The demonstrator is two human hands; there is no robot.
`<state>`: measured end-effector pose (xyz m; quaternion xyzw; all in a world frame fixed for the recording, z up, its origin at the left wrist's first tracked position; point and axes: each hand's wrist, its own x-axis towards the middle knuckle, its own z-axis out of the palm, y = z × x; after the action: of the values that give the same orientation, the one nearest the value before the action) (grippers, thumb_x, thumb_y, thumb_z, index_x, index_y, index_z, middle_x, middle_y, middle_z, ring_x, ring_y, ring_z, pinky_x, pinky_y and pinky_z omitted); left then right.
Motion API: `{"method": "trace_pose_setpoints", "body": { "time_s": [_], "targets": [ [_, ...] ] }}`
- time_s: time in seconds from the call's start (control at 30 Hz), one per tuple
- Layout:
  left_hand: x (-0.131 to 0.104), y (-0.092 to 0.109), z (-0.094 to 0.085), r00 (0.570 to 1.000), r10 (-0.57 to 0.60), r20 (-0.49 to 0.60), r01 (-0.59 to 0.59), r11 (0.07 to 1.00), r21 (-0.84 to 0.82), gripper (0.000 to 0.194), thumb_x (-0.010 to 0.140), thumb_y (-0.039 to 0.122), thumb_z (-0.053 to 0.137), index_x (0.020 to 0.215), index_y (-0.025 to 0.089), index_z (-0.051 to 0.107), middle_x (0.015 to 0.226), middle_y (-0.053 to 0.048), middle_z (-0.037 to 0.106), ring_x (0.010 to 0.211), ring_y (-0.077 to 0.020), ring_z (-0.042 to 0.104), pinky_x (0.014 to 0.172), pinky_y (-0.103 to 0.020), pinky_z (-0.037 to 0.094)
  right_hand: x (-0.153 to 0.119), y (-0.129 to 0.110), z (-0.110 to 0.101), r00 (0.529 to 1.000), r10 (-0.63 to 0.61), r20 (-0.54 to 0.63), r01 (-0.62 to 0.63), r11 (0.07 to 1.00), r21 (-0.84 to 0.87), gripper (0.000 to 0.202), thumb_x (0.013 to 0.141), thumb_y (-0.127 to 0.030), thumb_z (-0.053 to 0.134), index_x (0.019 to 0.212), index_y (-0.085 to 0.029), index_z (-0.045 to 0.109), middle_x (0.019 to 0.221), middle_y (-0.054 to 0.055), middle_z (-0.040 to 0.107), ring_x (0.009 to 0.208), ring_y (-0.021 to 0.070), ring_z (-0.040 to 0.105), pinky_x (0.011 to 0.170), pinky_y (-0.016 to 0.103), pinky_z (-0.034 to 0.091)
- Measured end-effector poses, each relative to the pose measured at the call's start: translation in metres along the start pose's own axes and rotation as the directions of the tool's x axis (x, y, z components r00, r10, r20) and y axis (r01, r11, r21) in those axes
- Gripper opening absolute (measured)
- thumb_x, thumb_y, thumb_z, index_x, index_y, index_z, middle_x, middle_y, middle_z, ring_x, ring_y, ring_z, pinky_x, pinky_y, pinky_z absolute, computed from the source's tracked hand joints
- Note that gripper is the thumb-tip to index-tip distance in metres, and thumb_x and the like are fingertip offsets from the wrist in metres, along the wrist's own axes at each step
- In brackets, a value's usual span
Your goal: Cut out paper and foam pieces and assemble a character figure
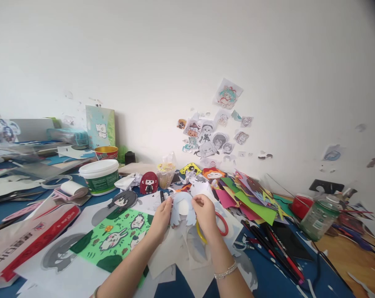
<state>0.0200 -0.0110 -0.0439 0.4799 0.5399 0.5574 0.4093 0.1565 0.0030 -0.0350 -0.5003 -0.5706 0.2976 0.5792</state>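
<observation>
- Pale-blue paper hair cutout point(183, 197): between both hands, equally near; long axis toward wearer.
- Left hand point(161, 214): thumb, fingers closed on left edge.
- Right hand point(206, 210): fingertips pinching right edge.

Cut-out point(184, 207): thin, smooth, matt paper at the dial's centre
Wall point(137, 66): smooth and matt at twelve, with small rough-looking marks
Coloured sheets point(261, 209): flat, matt paper, between two and three
Jar point(319, 219): clear, glossy, glass or plastic unclear, at three
Board point(354, 263): smooth wood look, between three and four
Bracelet point(225, 272): shiny silvery metal, between four and five
Tabletop point(176, 285): matt blue at six, material unclear
Bag point(41, 240): thin, glossy, creased plastic, between eight and nine
Tub point(99, 179): smooth plastic, soft sheen, between nine and ten
Tin point(106, 153): glossy, gold-toned metal at ten
</observation>
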Motion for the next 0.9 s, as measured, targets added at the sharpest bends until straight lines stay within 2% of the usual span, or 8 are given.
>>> {"method": "trace_pose_setpoints", "body": {
  "time_s": [0.1,0.2,0.33,0.43,0.53,0.67,0.77,0.9],
  "targets": [
    [0.0018,0.0005,-0.0019,0.999,0.036,0.029,-0.036,0.999,0.014,0.047,0.072,0.055,0.046,0.089,0.015,0.064,0.072,-0.005,0.068,0.064,-0.0206,0.061,0.048,-0.025,0.045,0.0005,0.001,0.0005,1.0,-0.018,-0.014,0.018,1.0,0.024,0.015,0.069,-0.025,0.054,0.078,-0.015,0.06,0.077,0.008,0.066,0.072,0.0202,0.062,0.067,0.031,0.049],
    [0.0045,0.0003,-0.003,0.992,0.119,0.048,-0.121,0.992,0.035,0.04,0.074,0.047,0.047,0.094,0.016,0.064,0.09,-0.006,0.069,0.083,-0.0229,0.062,0.063,-0.026,0.049,0.0014,0.0038,0.0017,0.999,-0.032,-0.009,0.033,0.998,0.045,0.022,0.072,-0.026,0.054,0.087,-0.014,0.065,0.087,0.01,0.068,0.079,0.0212,0.063,0.073,0.033,0.049],
    [0.0069,0.0004,-0.0037,0.976,0.216,0.025,-0.217,0.974,0.071,0.035,0.076,0.041,0.047,0.095,0.018,0.065,0.101,-0.006,0.068,0.098,-0.0237,0.058,0.081,-0.029,0.046,0.0027,0.0089,0.0034,0.999,-0.048,0.009,0.047,0.997,0.068,0.025,0.074,-0.028,0.055,0.091,-0.015,0.067,0.091,0.01,0.069,0.08,0.0214,0.064,0.074,0.033,0.05],
    [0.0059,0.0016,-0.0036,0.982,0.184,0.038,-0.187,0.977,0.101,0.04,0.075,0.042,0.048,0.102,0.017,0.063,0.095,-0.007,0.069,0.084,-0.0226,0.062,0.066,-0.028,0.049,0.0032,0.0098,0.0032,0.998,-0.061,0.006,0.06,0.995,0.074,0.026,0.074,-0.029,0.055,0.092,-0.015,0.067,0.091,0.009,0.069,0.08,0.021,0.064,0.073,0.032,0.051],
    [0.0044,0.002,-0.0033,0.99,0.118,0.083,-0.128,0.984,0.128,0.05,0.072,0.044,0.051,0.114,0.015,0.057,0.072,-0.003,0.067,0.055,-0.0174,0.056,0.044,-0.025,0.043,0.0033,0.0084,0.002,0.997,-0.071,0.0,0.071,0.995,0.067,0.026,0.075,-0.029,0.054,0.093,-0.014,0.066,0.091,0.009,0.069,0.081,0.0208,0.063,0.074,0.032,0.05],
    [0.0053,-0.0005,-0.0042,0.98,0.18,0.087,-0.193,0.964,0.185,0.055,0.069,0.042,0.057,0.116,0.013,0.056,0.05,0.004,0.053,0.044,-0.0128,0.045,0.042,-0.022,0.037,0.0037,0.0075,0.0015,0.996,-0.084,-0.002,0.085,0.995,0.044,0.026,0.076,-0.029,0.053,0.093,-0.014,0.066,0.092,0.01,0.068,0.082,0.0209,0.063,0.075,0.032,0.05],
    [0.0067,-0.0018,-0.0048,0.974,0.213,0.07,-0.223,0.952,0.211,0.052,0.071,0.042,0.056,0.114,0.012,0.058,0.057,0.001,0.057,0.048,-0.0133,0.048,0.045,-0.023,0.037,0.0034,0.0076,0.0027,0.996,-0.091,0.002,0.091,0.996,0.024,0.027,0.075,-0.028,0.054,0.094,-0.013,0.065,0.091,0.01,0.068,0.079,0.0205,0.062,0.073,0.032,0.05],
    [0.0059,-0.0003,-0.0034,0.974,0.207,0.089,-0.216,0.97,0.107,0.049,0.07,0.039,0.057,0.111,0.011,0.058,0.091,-0.007,0.067,0.058,-0.0144,0.056,0.052,-0.024,0.044,0.0012,0.006,0.0043,0.993,-0.118,0.016,0.118,0.993,-0.003,0.03,0.072,-0.027,0.057,0.099,-0.015,0.064,0.094,0.009,0.067,0.076,0.0198,0.061,0.068,0.03,0.049]
  ]
}}
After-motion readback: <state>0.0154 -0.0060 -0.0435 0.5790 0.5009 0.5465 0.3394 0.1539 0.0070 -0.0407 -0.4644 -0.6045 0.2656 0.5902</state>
